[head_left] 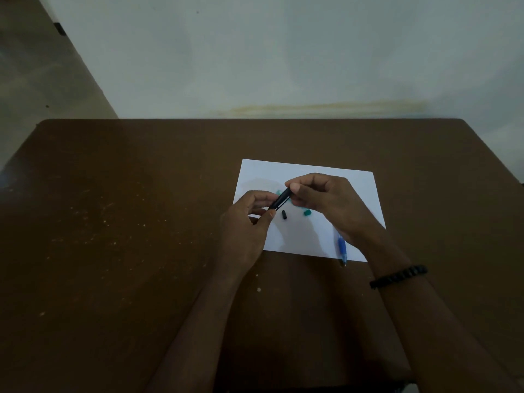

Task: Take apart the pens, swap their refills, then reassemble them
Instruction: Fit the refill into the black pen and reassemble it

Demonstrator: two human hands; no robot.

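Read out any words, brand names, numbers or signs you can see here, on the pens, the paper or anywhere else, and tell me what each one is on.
None can be read.
White paper: blank where it shows.
Black pen, held between the left hand and the right hand: no print visible.
Blue pen: too small and dim to show any marking.
Small black piece and green piece: no text visible.
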